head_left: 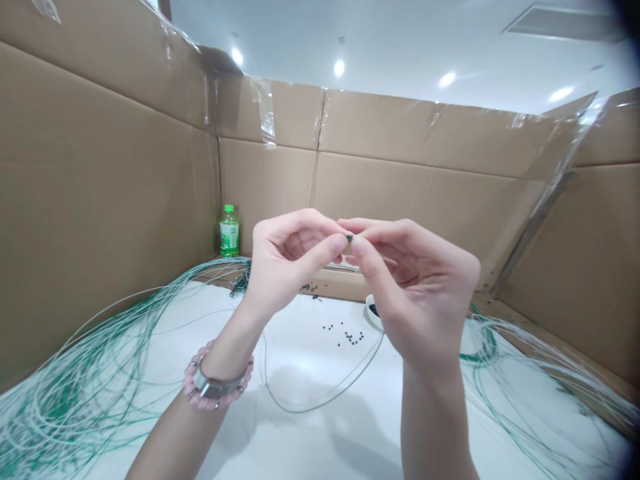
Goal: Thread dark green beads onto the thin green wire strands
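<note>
two hands, left [275, 263] and right [419, 292], pinch one tiny dark piece [349, 238]; one bottle [229, 233] behind.

Head-worn view, forward and down

The left hand [287, 257] and right hand [420, 287] meet above the table [300, 373], a piece [349, 238] between their fingertips. Below them, a wire [300, 411] curves in a loop. Beyond the loop, bits [349, 337] lie scattered on the table; more lie farther back, near the back wall [370, 127]. A bowl [373, 321] stands partly behind the right hand. Left wires [75, 380] run along the left wall [100, 167], right wires [493, 353] by the right wall [590, 240]. A bottle [229, 235] stands in the far left corner.
</note>
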A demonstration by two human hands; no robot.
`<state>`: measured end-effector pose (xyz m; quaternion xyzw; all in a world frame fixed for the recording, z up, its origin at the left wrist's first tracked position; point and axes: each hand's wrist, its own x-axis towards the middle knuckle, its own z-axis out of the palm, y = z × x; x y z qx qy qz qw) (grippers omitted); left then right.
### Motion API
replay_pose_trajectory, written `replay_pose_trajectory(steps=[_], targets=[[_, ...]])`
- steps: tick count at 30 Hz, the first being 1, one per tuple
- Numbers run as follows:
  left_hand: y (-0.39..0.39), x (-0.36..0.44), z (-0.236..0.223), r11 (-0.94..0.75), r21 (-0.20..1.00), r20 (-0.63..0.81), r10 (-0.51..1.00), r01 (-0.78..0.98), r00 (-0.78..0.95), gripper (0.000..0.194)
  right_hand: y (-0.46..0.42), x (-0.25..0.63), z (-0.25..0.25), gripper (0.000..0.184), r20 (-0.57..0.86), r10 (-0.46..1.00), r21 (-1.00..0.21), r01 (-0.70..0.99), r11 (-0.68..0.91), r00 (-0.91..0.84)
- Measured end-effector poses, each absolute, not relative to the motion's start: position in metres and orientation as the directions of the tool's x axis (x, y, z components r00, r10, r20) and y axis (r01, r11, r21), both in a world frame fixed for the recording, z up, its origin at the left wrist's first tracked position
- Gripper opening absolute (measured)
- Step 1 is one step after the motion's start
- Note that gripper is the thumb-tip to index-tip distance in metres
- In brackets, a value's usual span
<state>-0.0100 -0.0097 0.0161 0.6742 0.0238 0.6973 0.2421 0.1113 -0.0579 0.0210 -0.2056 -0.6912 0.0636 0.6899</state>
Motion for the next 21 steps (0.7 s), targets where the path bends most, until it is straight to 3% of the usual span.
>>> replay_pose_trajectory(steps=[5, 11, 21], targets=[[-0.0093, -0.0079, 0.0161, -0.873, 0.351, 0.929, 0.37, -0.339, 0.01, 0.004, -0.0571, 0.1125, 0.0216, 0.011, 0.92, 0.389, -0.391, 0.155, 0.907, 0.044], [-0.0099, -0.0045, 0.0142, -0.816, 0.422, 0.882, 0.47, -0.395, -0.029, 0.007, -0.0582, 0.1105, 0.0211, 0.011, 0.916, 0.392, -0.399, 0.126, 0.908, 0.082], [-0.0114, -0.0014, 0.0143, -0.776, 0.449, 0.866, 0.499, -0.443, 0.004, 0.004, -0.0613, 0.1113, 0.0199, 0.015, 0.946, 0.308, -0.323, 0.349, 0.88, 0.1]])
